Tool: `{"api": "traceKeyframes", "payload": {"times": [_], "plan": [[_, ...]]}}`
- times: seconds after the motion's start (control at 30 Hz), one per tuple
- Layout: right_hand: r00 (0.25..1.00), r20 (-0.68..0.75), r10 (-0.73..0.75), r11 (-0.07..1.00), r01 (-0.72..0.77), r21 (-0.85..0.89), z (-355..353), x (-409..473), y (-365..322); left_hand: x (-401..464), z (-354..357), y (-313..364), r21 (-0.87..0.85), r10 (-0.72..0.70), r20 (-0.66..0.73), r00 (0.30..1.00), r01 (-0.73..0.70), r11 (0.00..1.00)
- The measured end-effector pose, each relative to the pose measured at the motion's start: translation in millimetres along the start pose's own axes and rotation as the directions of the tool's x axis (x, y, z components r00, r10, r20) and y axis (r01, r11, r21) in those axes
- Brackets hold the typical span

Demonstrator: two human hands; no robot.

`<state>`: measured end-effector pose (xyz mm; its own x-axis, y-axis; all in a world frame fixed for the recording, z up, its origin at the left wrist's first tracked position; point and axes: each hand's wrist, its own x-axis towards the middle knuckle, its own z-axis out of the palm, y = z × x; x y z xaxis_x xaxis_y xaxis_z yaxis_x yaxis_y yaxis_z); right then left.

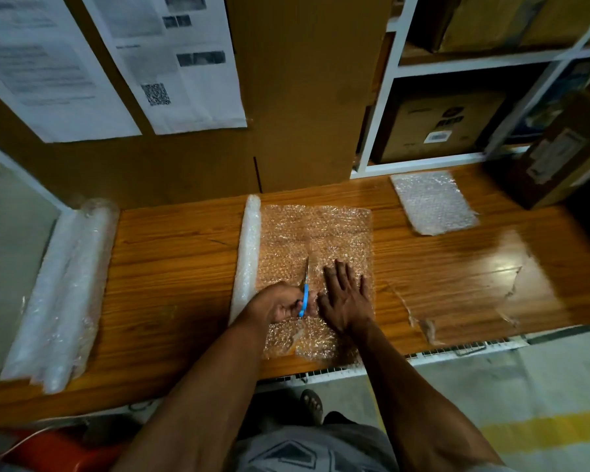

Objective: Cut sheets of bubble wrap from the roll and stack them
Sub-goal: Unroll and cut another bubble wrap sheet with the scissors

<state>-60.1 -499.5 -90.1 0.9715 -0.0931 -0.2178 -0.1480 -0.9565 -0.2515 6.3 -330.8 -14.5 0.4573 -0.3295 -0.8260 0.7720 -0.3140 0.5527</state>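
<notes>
Cutting is under way at the middle of the frame: the left hand (285, 304) grips blue-handled scissors (305, 291), blades pointing up the frame into the unrolled bubble wrap (315, 240), while the right hand (346, 298) lies flat with fingers spread, pressing the film just right of the blades. The roll (247, 253) it feeds from lies along the sheet's left edge on the wooden table (171, 267). A stack of cut sheets (433, 202) sits at upper right, well apart; more rolls (58, 294) lie at the left edge of the frame. The wrap looks feather-light, limp and slick on the shiny wood, so I judge it will slide and bunch under the scissors unless pinned flat close to the cut line. For carrying, taking it by two corners seems best, since it will sag and fold if it is lifted by one edge
</notes>
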Motion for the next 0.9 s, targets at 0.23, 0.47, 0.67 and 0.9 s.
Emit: {"api": "traceKeyframes", "payload": {"times": [0.23, 0.47, 0.67, 0.9], "plan": [[0.998, -0.026, -0.051, 0.999, 0.051, -0.011, -13, 11, 5, -2, -3, 6, -0.022, -0.04, 0.062, 0.997, 0.042, 0.999], [0.999, -0.011, -0.03, 0.998, 0.03, -0.05, -15, 14, 13, 2, -1, 19, 0.052, -0.043, 0.035, 0.998, 0.041, 0.998], [0.999, -0.027, -0.025, 0.999, 0.025, -0.03, -12, 14, 14, 14, 6, 28, -0.005, -0.015, 0.0, 1.0, 0.015, 1.0], [0.999, -0.047, -0.019, 1.0, 0.019, -0.004, -15, 16, 12, 18, 1, 26, -0.016, -0.001, -0.021, 1.0, 0.0, 1.0]]}}
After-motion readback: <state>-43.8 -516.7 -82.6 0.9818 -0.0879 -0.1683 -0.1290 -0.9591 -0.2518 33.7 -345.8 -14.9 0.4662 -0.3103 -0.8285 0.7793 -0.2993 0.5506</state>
